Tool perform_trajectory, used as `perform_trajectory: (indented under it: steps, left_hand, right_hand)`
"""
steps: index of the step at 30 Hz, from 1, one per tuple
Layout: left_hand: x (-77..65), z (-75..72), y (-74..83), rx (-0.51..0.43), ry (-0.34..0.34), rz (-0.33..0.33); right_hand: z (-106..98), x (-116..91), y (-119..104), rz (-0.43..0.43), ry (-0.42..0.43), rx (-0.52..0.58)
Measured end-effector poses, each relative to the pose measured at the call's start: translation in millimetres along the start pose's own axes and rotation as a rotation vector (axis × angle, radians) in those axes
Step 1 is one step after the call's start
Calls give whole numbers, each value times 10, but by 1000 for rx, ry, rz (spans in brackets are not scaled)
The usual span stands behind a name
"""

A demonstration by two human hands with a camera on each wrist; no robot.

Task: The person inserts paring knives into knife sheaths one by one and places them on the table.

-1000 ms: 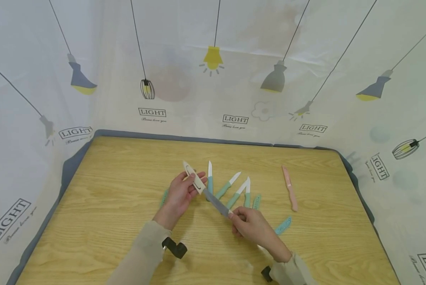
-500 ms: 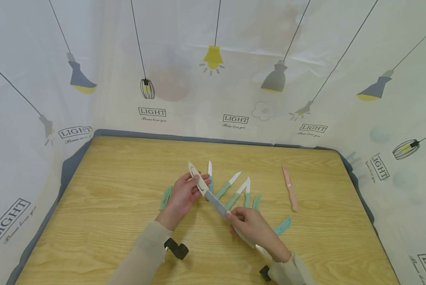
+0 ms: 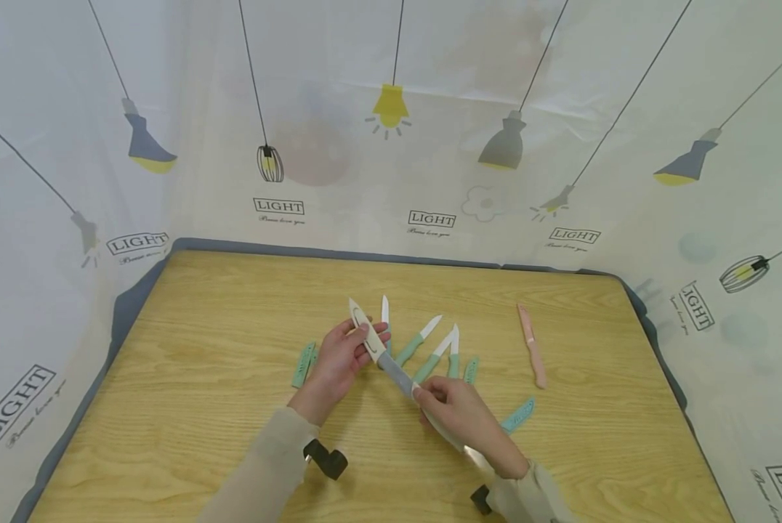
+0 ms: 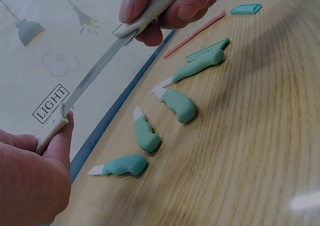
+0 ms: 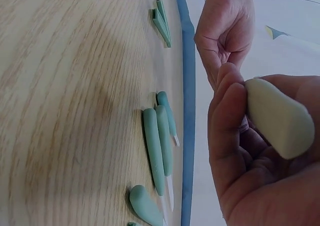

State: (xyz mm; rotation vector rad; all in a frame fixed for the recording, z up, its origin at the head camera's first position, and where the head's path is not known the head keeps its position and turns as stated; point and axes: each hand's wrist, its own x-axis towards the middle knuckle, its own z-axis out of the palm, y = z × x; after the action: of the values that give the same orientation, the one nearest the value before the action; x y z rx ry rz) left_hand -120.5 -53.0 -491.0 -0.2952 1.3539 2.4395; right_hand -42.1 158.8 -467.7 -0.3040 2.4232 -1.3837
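Observation:
In the head view a cream-handled knife [image 3: 396,372] slants between my two hands, its grey blade running into a slim cream blade sheath [image 3: 368,334]. My left hand [image 3: 336,365] holds the sheath between thumb and fingers. The knife's handle lies in the grip of my right hand [image 3: 464,415], with thumb and index finger close to the blade. Part of the blade [image 4: 95,73] shows bare in the left wrist view; the tip end is hidden inside the sheath. In the right wrist view the butt of the cream handle [image 5: 282,121] sticks out of my palm.
Several green-handled knives [image 3: 409,351] with white blades and a blue-handled knife [image 3: 386,309] lie beyond the hands. Green sheaths [image 3: 303,365] rest at left, another green sheath [image 3: 472,370] and a blue sheath [image 3: 518,415] at right. A pink knife [image 3: 532,349] lies further right.
The hands have drawn closer together. Less of the blade shows now, as more of it has slid into the sheath. The left hand has shifted a little to the right.

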Motion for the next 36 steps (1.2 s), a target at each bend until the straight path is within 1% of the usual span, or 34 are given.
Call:
perform_trajectory:
  steps: [7, 12, 15, 19, 23, 31, 36]
  left_hand:
    - [-18, 29, 1, -2, -17, 1]
    - [-28, 55, 6, -16, -12, -2]
    - [-41, 71, 12, -19, -6, -4]
    - [-54, 83, 10, -18, 7, -4]
    - [-58, 84, -7, -17, 12, 0]
    - [-84, 102, -30, -6, 13, 2]
    - [-100, 110, -25, 3, 20, 9]
  right_hand:
    - [-44, -72, -317, -36, 28, 6]
    - [-48, -76, -388, -38, 37, 18]
    - [-22, -49, -359, -13, 43, 29]
    - [41, 19, -204, 18, 56, 35]
    - [82, 71, -68, 19, 64, 49]
    - [89, 99, -22, -13, 63, 54]
    - [105, 122, -26, -12, 71, 59]
